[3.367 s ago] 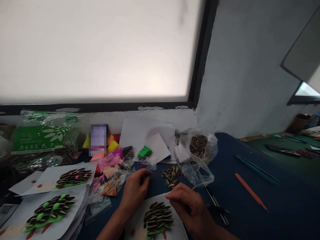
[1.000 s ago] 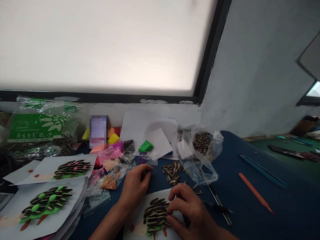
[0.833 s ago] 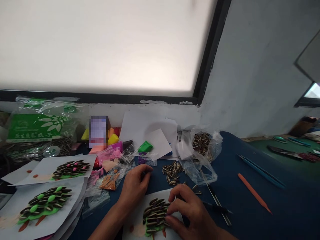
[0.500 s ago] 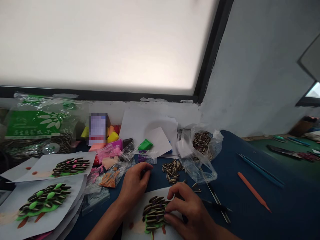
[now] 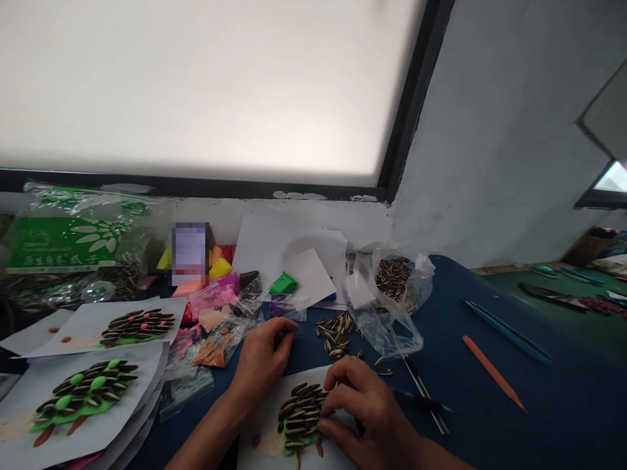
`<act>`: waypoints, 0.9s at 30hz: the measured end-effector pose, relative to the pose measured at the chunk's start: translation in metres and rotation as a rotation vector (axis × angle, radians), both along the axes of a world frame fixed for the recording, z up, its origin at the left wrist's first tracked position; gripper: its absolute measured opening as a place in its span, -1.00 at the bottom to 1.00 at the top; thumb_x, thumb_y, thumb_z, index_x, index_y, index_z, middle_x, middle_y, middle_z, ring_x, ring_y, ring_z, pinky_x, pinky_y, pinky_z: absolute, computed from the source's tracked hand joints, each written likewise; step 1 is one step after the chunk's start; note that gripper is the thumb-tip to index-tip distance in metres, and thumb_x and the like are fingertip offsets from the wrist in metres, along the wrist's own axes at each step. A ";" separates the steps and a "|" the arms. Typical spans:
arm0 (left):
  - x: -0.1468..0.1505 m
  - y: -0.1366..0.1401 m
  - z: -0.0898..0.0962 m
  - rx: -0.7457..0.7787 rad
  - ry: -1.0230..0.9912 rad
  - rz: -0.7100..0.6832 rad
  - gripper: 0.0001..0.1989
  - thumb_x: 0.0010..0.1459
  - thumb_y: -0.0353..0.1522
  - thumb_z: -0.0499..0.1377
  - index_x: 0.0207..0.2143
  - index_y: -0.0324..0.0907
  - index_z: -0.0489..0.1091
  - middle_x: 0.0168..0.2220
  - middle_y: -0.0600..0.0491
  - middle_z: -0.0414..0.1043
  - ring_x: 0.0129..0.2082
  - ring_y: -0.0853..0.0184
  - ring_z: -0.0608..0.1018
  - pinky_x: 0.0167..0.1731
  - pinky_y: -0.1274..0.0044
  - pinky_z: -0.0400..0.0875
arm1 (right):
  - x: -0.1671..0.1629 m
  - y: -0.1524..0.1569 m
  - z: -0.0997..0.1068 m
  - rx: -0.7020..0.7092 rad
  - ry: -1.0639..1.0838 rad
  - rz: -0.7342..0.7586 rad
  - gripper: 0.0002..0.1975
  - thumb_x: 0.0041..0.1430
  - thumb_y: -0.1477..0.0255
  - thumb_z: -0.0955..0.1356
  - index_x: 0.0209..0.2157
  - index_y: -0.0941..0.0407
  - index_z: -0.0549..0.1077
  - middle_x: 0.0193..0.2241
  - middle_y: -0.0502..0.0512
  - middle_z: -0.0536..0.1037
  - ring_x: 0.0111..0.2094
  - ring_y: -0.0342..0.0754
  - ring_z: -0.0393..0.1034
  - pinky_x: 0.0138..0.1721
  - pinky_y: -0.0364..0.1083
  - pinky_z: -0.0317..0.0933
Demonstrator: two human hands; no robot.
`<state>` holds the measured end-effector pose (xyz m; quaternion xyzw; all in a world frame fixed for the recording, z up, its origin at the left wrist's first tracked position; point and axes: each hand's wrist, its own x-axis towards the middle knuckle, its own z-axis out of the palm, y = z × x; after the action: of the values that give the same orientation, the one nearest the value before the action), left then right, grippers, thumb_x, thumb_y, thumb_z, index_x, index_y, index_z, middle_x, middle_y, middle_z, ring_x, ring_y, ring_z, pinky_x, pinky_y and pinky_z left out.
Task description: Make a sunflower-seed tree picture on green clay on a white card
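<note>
A sheet of white paper (image 5: 267, 418) lies in front of me with a picture of a green clay shape covered in rows of sunflower seeds (image 5: 300, 421). Small purple dots sit among the seeds. My right hand (image 5: 365, 408) is closed in a pinch, its thumb and index fingertips at the right edge of the seed rows; what is between them is too small to tell. My left hand (image 5: 264, 349) rests by the paper's upper left corner with its fingers curled in, their tips partly hidden. Loose sunflower seeds (image 5: 337, 333) lie just beyond the paper.
Finished-looking seed pictures (image 5: 81, 398) are stacked at left. Colored clay packets (image 5: 215, 320) and a green-labelled seed bag (image 5: 73, 245) stand behind. A plastic bag of seeds (image 5: 394, 281), a black-and-silver pen-like tool (image 5: 426, 395), an orange stick (image 5: 494, 375) and blue tweezers (image 5: 509, 333) lie at right.
My right hand's thumb and index fingertips stay at the right side of the seed rows, with slightly changed finger posture. The left hand keeps its place. The whole view shifts slightly.
</note>
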<state>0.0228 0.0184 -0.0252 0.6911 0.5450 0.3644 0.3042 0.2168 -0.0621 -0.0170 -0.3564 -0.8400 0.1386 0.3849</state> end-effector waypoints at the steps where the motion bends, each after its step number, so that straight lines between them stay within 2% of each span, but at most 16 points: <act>1: 0.000 0.000 0.000 -0.003 0.000 -0.002 -0.64 0.08 -0.20 -0.01 -0.29 -0.18 0.50 -0.36 -0.03 0.55 -0.39 0.20 0.50 -0.32 0.39 0.35 | 0.000 0.000 0.000 0.000 -0.004 -0.003 -0.84 0.06 0.64 0.40 -0.36 0.11 0.42 -0.26 0.11 0.42 -0.25 -0.01 0.36 -0.23 -0.06 0.29; 10: 0.001 0.000 0.002 -0.012 0.001 0.007 -0.63 0.06 -0.18 -0.01 -0.30 -0.18 0.50 -0.40 -0.03 0.52 -0.42 0.19 0.47 -0.35 0.40 0.33 | 0.000 0.000 0.002 0.023 -0.007 0.001 -0.90 0.12 0.60 0.34 -0.33 0.12 0.44 -0.26 0.15 0.42 -0.27 -0.01 0.36 -0.27 -0.05 0.29; 23: 0.001 -0.001 0.001 -0.018 0.008 0.015 -0.64 0.05 -0.20 -0.01 -0.31 -0.17 0.49 -0.43 -0.01 0.50 -0.44 0.22 0.44 -0.37 0.42 0.29 | -0.001 0.000 0.005 0.032 -0.018 -0.013 -0.82 0.10 0.65 0.30 -0.30 0.10 0.42 -0.27 0.15 0.42 -0.27 -0.01 0.38 -0.27 -0.05 0.31; 27: 0.000 -0.001 0.001 -0.016 0.002 0.014 -0.64 0.05 -0.19 -0.01 -0.30 -0.17 0.49 -0.41 -0.01 0.52 -0.44 0.22 0.46 -0.35 0.41 0.31 | -0.002 -0.001 0.005 0.022 -0.002 -0.015 -0.84 0.08 0.66 0.30 -0.36 0.10 0.36 -0.29 0.14 0.42 -0.27 -0.02 0.37 -0.26 -0.05 0.30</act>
<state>0.0230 0.0178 -0.0247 0.6850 0.5531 0.3617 0.3067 0.2147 -0.0626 -0.0117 -0.3586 -0.8391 0.1261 0.3890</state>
